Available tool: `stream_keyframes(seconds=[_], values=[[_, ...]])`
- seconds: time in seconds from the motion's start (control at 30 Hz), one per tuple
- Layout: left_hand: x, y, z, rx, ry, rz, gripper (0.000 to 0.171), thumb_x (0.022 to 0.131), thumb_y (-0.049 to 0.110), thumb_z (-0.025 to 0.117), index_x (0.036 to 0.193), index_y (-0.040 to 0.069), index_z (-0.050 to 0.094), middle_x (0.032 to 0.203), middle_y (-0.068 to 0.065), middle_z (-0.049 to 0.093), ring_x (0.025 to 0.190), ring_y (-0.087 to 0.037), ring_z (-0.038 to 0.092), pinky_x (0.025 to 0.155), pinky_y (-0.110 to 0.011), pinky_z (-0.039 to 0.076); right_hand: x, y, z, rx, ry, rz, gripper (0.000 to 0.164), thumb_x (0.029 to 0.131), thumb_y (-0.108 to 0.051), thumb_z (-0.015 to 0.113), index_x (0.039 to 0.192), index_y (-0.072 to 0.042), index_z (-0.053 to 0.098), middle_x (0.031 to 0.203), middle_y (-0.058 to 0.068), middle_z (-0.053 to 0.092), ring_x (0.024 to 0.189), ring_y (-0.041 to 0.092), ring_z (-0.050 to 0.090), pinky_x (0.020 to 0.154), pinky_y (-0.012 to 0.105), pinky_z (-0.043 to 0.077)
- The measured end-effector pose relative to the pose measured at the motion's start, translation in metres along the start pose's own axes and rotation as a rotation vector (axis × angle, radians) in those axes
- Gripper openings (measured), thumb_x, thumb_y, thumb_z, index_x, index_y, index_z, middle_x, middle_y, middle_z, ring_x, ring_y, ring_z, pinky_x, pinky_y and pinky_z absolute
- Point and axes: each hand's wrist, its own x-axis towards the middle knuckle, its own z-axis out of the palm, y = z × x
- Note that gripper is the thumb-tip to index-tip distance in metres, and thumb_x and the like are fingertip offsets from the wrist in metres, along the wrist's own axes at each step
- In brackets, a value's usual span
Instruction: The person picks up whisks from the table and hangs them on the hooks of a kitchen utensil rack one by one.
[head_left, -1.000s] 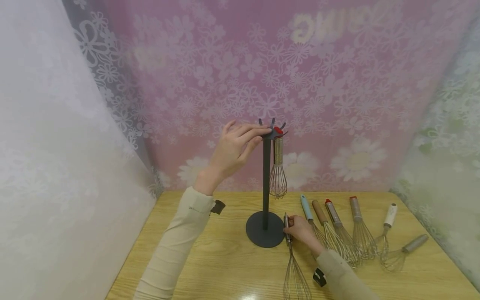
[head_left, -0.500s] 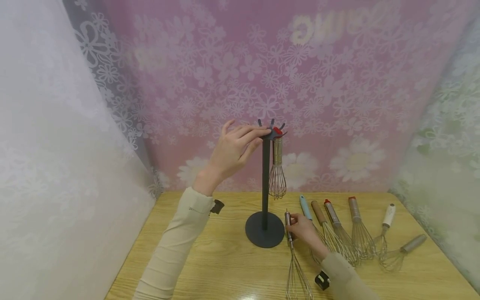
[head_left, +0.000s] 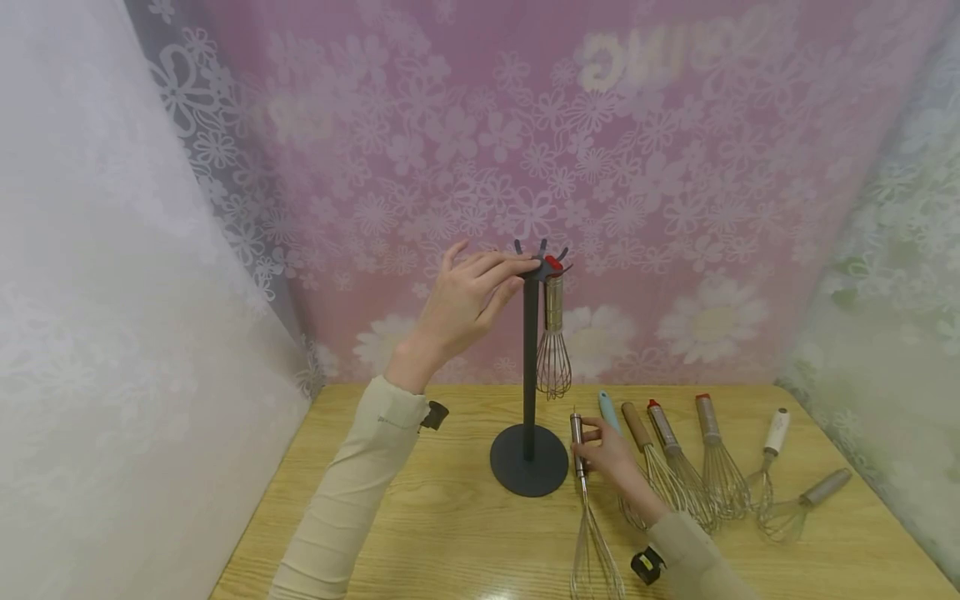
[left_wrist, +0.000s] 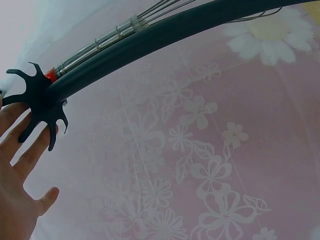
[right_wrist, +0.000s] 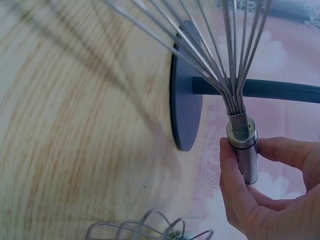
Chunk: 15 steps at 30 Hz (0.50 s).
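Observation:
A dark stand (head_left: 530, 367) with a round base and a crown of curved hooks rises from the table. My left hand (head_left: 468, 296) lies with straight fingers on top of that crown; the left wrist view shows the fingers spread against the hooks (left_wrist: 37, 95). From one hook hangs a short whisk (head_left: 554, 342) with a red end and a metal handle. My right hand (head_left: 611, 454) pinches the metal handle of another whisk (right_wrist: 246, 155) between thumb and fingers, just right of the base. Its wire loops point toward me in the head view.
Right of my right hand lie several whisks: one with a blue handle (head_left: 610, 412), one wooden (head_left: 637, 423), two with red ends, one white-handled (head_left: 779, 430) and one grey-handled (head_left: 827, 487). Floral cloth (head_left: 450, 125) walls stand behind and at both sides of the table (head_left: 420, 533).
My right hand has raised the handle end of the pinched whisk a little upward. The left hand stays on the stand's top.

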Motion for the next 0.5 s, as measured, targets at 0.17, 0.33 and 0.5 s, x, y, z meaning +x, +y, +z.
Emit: stream_keyframes(seconds=[0.17,0.33,0.5], values=[[-0.001,-0.001,0.000,-0.002,0.009,0.002,0.031,0.107,0.028,0.053,0.134,0.022,0.068,0.127,0.000,0.070,0.118,-0.019,0.064,0.124,-0.051,0.015,0.000,-0.006,-0.003,0.044,0.013,-0.030,0.058,0.097,-0.001,0.064,0.148,0.009,0.038,0.119,0.031,0.055,0.084,0.031,0.066,0.068,0.039,0.059],[-0.001,-0.002,0.001,0.000,0.019,0.006,0.031,0.107,0.027,0.053,0.133,0.022,0.068,0.127,0.000,0.070,0.118,-0.018,0.064,0.123,-0.051,0.016,-0.001,-0.008,-0.005,0.032,0.053,-0.061,0.059,0.098,-0.003,0.065,0.150,0.005,0.039,0.121,0.029,0.057,0.083,0.026,0.067,0.072,0.044,0.059],[-0.001,-0.002,0.001,-0.010,0.010,0.005,0.032,0.107,0.027,0.052,0.135,0.022,0.067,0.128,0.000,0.069,0.120,-0.019,0.063,0.124,-0.051,0.015,-0.004,-0.011,-0.008,0.002,0.113,-0.080,0.060,0.097,-0.006,0.068,0.150,-0.001,0.043,0.124,0.027,0.060,0.084,0.022,0.067,0.073,0.043,0.059]])
